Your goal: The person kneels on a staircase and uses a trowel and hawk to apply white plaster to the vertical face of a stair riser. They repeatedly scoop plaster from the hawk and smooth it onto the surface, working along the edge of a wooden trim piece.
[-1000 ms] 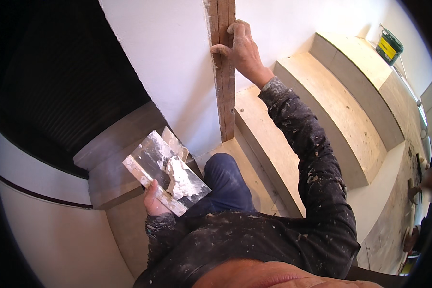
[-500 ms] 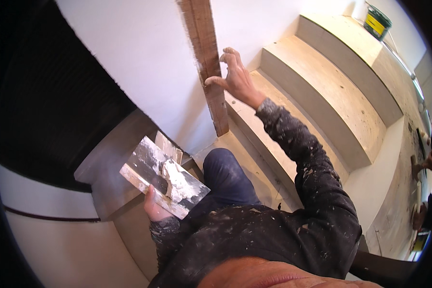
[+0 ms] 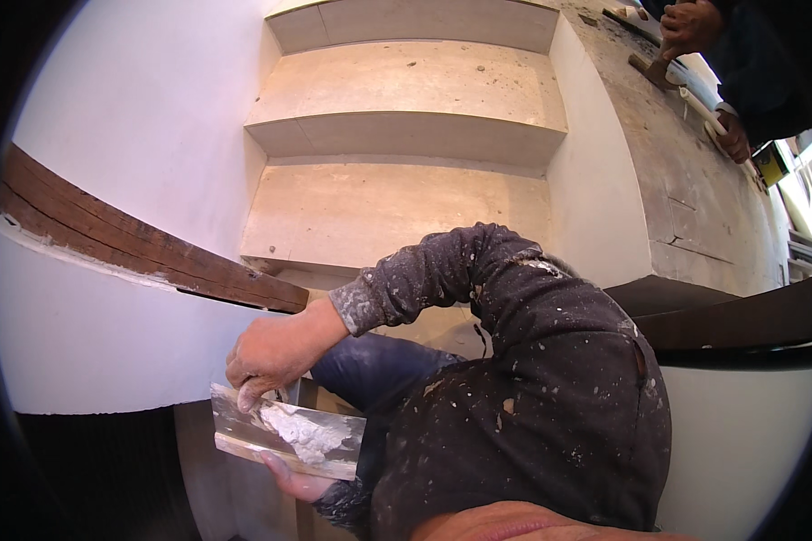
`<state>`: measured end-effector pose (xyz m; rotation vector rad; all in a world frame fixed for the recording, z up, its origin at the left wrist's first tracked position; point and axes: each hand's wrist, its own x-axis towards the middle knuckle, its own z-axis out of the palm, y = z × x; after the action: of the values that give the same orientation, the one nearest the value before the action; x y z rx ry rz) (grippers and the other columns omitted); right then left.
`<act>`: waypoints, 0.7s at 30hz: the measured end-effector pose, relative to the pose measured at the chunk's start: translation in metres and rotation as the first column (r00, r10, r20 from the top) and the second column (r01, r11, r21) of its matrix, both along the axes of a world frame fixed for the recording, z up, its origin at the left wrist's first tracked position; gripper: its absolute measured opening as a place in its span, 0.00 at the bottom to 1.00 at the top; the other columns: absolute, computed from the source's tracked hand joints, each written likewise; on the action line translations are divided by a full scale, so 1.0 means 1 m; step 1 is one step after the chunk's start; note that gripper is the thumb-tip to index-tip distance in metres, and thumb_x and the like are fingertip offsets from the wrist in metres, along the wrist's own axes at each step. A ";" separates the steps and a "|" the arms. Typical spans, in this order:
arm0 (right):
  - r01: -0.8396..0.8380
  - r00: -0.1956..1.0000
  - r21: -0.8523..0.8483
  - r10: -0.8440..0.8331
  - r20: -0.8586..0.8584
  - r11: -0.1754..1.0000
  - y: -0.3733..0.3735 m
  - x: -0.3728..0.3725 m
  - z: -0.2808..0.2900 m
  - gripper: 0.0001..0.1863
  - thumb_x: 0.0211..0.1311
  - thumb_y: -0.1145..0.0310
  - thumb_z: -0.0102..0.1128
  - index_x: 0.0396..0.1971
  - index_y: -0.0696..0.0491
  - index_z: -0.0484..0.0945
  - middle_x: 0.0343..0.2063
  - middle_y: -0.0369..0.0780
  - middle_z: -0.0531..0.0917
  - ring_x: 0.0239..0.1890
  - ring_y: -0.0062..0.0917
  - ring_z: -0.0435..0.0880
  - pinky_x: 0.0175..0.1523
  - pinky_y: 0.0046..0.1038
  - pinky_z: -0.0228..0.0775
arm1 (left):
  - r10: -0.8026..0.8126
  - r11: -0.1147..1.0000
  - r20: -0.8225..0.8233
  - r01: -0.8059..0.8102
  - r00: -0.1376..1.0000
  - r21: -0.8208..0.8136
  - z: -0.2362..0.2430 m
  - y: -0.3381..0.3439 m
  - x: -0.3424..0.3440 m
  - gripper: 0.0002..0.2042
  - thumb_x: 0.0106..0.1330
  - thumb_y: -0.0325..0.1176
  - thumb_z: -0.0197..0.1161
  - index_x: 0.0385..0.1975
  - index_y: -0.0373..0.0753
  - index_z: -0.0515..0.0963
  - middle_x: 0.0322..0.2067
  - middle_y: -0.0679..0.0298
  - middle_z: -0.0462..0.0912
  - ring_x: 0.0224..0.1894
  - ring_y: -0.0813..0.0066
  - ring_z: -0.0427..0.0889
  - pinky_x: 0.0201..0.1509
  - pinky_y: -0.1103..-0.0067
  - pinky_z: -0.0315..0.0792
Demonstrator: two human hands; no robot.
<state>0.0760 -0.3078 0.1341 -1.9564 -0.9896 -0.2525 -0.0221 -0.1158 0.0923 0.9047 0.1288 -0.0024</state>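
Note:
My left hand (image 3: pixel 296 481) grips a wide rectangular metal filling blade (image 3: pixel 350 438) by its pale lower edge, low in front of my body. A lump of white filler (image 3: pixel 305 435) lies on its face. My right hand (image 3: pixel 275 356) is bent down over the blade's upper left part, fingers curled and pressed together, tips at the filler's edge. Whether filler is between them is hidden. Above and left of this hand, a dark brown wooden beam (image 3: pixel 144 245) runs along the white wall (image 3: pixel 90 329), with a ragged white seam beside it.
Broad beige steps (image 3: pixel 397 212) rise ahead, scattered with small crumbs. At the upper right, another person's hands (image 3: pixel 690 27) hold a brush-like tool (image 3: pixel 654 70) and a pale stick over a dusty ledge (image 3: pixel 622 108). A dark opening (image 3: pixel 108 469) lies at the lower left.
My right hand has come down from beside the beam to the filler on the blade, its fingers closing. The view has swung right, bringing the steps and other person further in.

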 end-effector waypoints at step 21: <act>-0.183 0.971 -0.009 0.182 0.157 0.983 -0.022 0.007 0.004 0.11 0.73 0.68 0.56 0.36 0.62 0.76 0.31 0.48 0.78 0.38 0.45 0.80 0.43 0.39 0.72 | -0.411 0.880 0.034 0.406 0.911 -0.248 -0.030 0.026 0.031 0.35 0.73 0.48 0.50 0.74 0.34 0.53 0.72 0.50 0.59 0.73 0.55 0.60 0.76 0.60 0.56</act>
<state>0.0830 -0.3297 0.1377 -1.8474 -1.2625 -0.3083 0.0093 -0.0897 0.0623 0.6644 -0.0474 -0.4149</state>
